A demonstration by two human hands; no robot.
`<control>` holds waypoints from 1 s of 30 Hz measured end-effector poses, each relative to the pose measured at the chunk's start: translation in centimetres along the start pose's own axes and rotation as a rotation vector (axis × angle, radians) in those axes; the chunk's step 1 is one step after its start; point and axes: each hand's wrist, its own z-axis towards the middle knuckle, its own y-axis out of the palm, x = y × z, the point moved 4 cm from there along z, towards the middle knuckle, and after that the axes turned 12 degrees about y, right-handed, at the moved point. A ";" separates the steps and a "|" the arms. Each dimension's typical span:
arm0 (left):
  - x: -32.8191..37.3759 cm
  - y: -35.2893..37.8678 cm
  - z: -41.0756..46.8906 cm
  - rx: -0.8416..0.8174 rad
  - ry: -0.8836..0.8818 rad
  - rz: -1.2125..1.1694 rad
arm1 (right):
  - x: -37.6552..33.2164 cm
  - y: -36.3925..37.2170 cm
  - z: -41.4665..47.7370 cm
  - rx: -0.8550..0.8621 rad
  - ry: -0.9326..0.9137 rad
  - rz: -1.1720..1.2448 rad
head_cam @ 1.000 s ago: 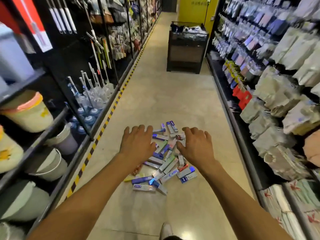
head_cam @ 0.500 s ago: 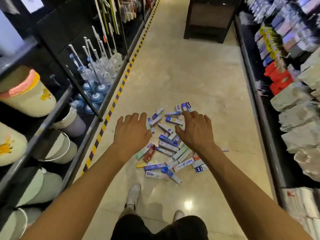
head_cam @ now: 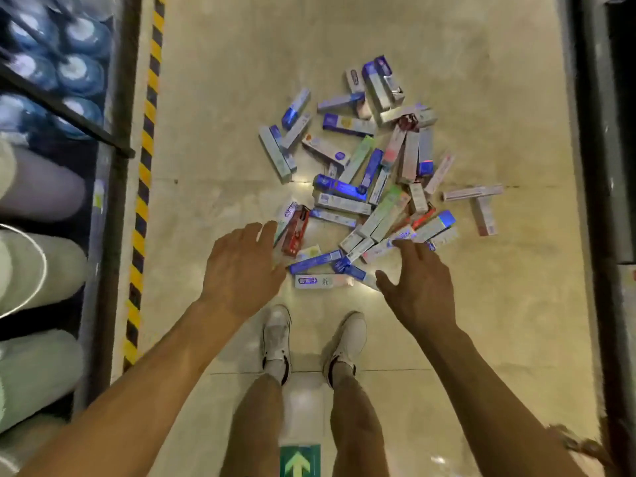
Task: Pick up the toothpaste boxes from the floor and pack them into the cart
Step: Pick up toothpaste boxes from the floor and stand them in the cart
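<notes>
Toothpaste boxes [head_cam: 340,187] lie heaped on the floor [head_cam: 223,80]. The left hand [head_cam: 241,266] at the pile's seven o'clock and the right hand [head_cam: 420,284] at five hover with fingers spread, seemingly holding nothing.

We can read no wording on the toothpaste boxes [head_cam: 339,185]; their print is blurred. On the floor [head_cam: 516,304] a green sign [head_cam: 299,461] bears a pale arrow.

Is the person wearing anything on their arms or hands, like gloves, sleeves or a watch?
No. The left hand and right hand are bare: no gloves, no rings that show. Both forearms are uncovered, with no sleeve, and no watch or band at either wrist.
</notes>
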 end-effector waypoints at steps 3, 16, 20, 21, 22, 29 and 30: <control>-1.0 10.4 3.2 -0.040 0.044 -0.037 | 3.3 10.5 1.8 -0.054 0.030 -0.006; 0.5 50.3 13.1 -0.093 0.294 0.050 | 18.7 45.7 9.1 -0.106 0.191 -0.015; 1.4 56.6 15.6 -0.153 0.340 -0.017 | 21.6 51.5 11.7 -0.103 0.150 -0.040; 1.5 57.7 16.0 -0.170 0.345 -0.008 | 22.2 52.7 12.2 -0.093 0.141 -0.054; 1.5 58.7 16.3 -0.189 0.344 0.012 | 22.8 53.7 12.8 -0.080 0.139 -0.072; 2.0 61.3 17.5 -0.265 0.300 0.109 | 25.1 56.2 13.9 0.040 0.183 -0.075; 2.1 61.2 17.6 -0.273 0.300 0.108 | 25.1 56.0 13.9 0.025 0.182 -0.067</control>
